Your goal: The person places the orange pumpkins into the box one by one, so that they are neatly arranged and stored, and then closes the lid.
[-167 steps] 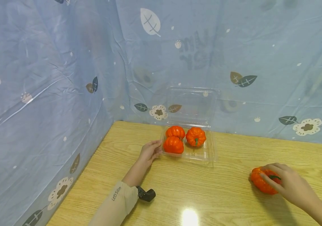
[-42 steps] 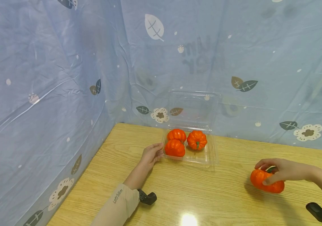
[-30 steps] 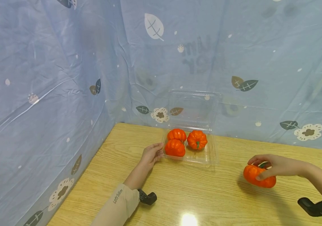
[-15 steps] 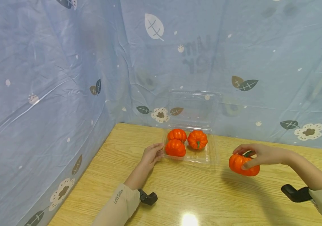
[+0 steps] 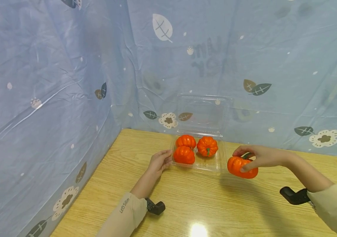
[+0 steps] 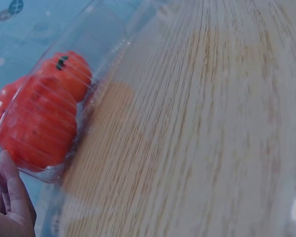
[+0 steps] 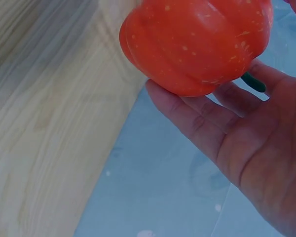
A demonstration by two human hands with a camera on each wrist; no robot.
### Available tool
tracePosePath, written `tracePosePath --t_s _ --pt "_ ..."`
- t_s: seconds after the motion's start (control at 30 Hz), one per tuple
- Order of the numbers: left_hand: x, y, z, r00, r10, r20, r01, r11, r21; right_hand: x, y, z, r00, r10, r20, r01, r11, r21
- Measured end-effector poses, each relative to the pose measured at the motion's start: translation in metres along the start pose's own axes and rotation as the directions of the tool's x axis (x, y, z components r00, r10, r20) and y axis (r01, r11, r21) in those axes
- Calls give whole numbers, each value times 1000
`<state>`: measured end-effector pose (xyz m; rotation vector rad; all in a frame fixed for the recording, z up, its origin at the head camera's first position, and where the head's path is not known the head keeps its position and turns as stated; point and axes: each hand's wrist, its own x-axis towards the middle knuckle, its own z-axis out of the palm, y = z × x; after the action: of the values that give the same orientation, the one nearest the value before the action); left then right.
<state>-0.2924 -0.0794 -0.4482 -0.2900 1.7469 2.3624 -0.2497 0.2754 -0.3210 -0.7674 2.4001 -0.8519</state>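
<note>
My right hand (image 5: 261,156) grips an orange toy pumpkin (image 5: 235,166) with a green stem and holds it above the table, just right of a clear plastic clamshell container (image 5: 206,162). Up close in the right wrist view, the pumpkin (image 7: 197,44) shows light speckles, and the fingers reach along its side. My left hand (image 5: 157,162) pinches the container's left edge near the front corner. Inside lie a back-left pumpkin (image 5: 185,141), a front-left pumpkin (image 5: 184,155) and a back-right pumpkin (image 5: 207,146); the front right of the container is bare.
The container's lid (image 5: 204,110) stands open against the blue patterned curtain (image 5: 286,65) at the back. Everything rests on a wooden table (image 5: 186,204). Black wrist mounts (image 5: 155,207) stick out from both sleeves.
My right hand first touched the pumpkin on the table at the right, then lifted it and carried it left and away from me, towards the container. The left hand stays at the container's edge.
</note>
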Motion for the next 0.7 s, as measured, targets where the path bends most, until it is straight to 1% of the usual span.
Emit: tracePosePath --t_s 0.03,0.17,0.4,0.7 --pt "3 -2 -1 1000 1 -7 -1 1000 -4 2 -1 0 1000 -1 2 1 1000 2" --pt "4 -3 -1 1000 -1 -9 1 1000 -6 9 -5 1 1000 -18 -1 18 1000 8" --pt "5 -3 0 1000 3 -5 -3 1000 -3 26 -13 5 998 -48 -35 46 998 -43" --pt "3 -1 1 1000 -1 -14 1 1000 -10 46 -23 11 998 -7 -63 2 997 -71"
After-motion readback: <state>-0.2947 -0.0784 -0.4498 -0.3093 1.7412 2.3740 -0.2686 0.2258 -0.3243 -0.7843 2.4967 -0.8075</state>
